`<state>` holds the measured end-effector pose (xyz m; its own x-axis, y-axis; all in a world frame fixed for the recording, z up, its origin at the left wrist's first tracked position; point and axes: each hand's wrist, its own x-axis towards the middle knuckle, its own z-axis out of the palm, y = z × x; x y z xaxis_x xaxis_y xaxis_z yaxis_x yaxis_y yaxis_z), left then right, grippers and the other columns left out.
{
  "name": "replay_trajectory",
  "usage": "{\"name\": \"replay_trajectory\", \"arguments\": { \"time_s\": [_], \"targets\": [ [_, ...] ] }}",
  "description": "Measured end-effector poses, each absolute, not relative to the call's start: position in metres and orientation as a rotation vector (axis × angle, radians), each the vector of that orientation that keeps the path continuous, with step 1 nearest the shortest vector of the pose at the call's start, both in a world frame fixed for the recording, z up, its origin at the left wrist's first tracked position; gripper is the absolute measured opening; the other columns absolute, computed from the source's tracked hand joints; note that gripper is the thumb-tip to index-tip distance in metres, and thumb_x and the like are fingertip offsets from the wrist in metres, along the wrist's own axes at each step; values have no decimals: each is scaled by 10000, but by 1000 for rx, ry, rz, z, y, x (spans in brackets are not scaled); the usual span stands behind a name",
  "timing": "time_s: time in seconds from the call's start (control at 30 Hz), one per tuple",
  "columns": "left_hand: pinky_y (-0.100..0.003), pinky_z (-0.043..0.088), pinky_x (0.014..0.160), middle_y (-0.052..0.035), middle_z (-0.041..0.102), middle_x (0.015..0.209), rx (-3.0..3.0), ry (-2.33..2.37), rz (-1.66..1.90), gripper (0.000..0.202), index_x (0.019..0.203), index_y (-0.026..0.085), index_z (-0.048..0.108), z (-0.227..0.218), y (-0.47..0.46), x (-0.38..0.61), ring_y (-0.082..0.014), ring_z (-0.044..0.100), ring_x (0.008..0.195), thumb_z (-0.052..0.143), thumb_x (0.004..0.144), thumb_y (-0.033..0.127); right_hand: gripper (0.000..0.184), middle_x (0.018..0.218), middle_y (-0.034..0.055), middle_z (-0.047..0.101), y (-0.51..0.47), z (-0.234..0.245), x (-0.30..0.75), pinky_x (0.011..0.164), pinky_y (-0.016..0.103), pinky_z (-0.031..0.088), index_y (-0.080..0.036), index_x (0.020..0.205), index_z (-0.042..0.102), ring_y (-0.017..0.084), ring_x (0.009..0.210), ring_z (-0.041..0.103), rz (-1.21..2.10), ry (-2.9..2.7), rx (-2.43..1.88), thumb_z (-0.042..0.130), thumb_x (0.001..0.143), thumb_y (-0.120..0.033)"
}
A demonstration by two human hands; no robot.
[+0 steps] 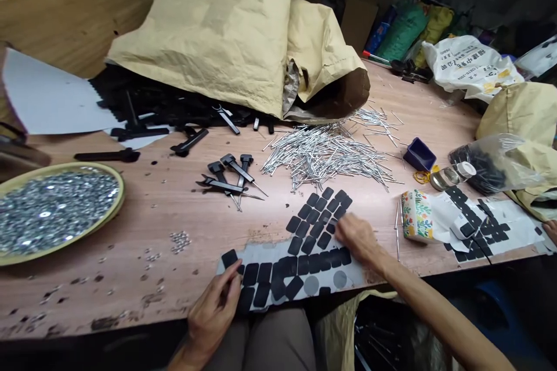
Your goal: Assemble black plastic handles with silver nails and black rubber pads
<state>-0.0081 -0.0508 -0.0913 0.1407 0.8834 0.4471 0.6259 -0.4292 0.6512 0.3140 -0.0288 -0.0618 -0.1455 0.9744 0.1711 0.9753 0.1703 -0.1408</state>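
Small black rounded pads point(314, 264) lie in rows on a grey backing sheet point(311, 286) at the table's front edge, with further rows on the wood behind it. At the sheet's left end, my left hand point(215, 304) has its thumb and index finger pinched at the corner of a tilted black pad point(229, 257). My right hand point(359, 240) is curled beside the right side of the rear rows. Its fingertips bend down at the pads, and what they grip, if anything, is hidden. Two grey discs point(311, 286) show on the sheet.
A yellow tray point(117, 203) of small metal pieces stands left. Metal pins point(326, 153) are heaped behind the pads, near black plastic parts point(230, 177) and a large paper sack point(209, 29). At right are a flowered box point(416, 217), a purple container point(419, 155) and another person's hand point(552, 231).
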Motion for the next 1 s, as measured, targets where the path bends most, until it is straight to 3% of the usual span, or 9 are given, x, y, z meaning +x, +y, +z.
{"name": "replay_trajectory", "arguments": {
  "time_s": [0.07, 0.17, 0.33, 0.57, 0.83, 1.0],
  "targets": [
    [-217, 521, 632, -27, 740, 819, 2125, 1460, 1196, 221, 1007, 224, 637, -92, -51, -8, -138, 670, 579, 526, 821, 185, 235, 634, 22, 540, -29, -61, 315, 456, 234, 272, -191, 665, 535, 120, 533, 408, 78, -2239, -1826, 416, 865, -160],
    [-216, 521, 629, -22, 740, 812, 2115, 1465, 1203, 226, 1003, 228, 643, -93, -51, -7, -135, 666, 574, 532, 814, 171, 244, 659, 37, 555, -23, -57, 320, 448, 234, 265, -184, 670, 537, 122, 532, 413, -14, -2068, -2056, 397, 869, -165],
    [-214, 514, 628, -24, 738, 772, 2012, 1519, 1180, 191, 924, 229, 680, -91, -50, -5, -137, 659, 579, 552, 786, 191, 239, 678, 39, 581, -22, -57, 315, 516, 232, 316, -193, 666, 536, 139, 633, 491, 9, -2378, -1827, 410, 870, -182],
    [-250, 505, 679, -58, 721, 756, 1773, 1532, 1033, 213, 803, 232, 707, -84, -43, 0, -164, 659, 671, 494, 784, 231, 272, 660, 42, 576, -22, -54, 302, 488, 251, 282, -193, 646, 531, 150, 615, 509, -76, -2103, -1926, 418, 878, -280],
    [-249, 485, 669, -30, 673, 736, 1502, 1435, 1041, 216, 874, 219, 717, -53, -52, -2, -136, 601, 656, 530, 790, 287, 223, 599, -17, 524, -65, -3, 212, 484, 223, 371, -198, 638, 517, 106, 531, 472, 769, -1366, -1769, 511, 801, -349],
    [-210, 425, 465, -42, 619, 831, 1259, 1102, 844, 282, 966, 193, 714, -28, -70, 8, -82, 499, 524, 536, 803, 338, 278, 503, -54, 482, -87, 10, 161, 387, 192, 339, -186, 634, 517, 75, 418, 415, 1364, -1023, -1676, 580, 751, -429]
  ]
}}
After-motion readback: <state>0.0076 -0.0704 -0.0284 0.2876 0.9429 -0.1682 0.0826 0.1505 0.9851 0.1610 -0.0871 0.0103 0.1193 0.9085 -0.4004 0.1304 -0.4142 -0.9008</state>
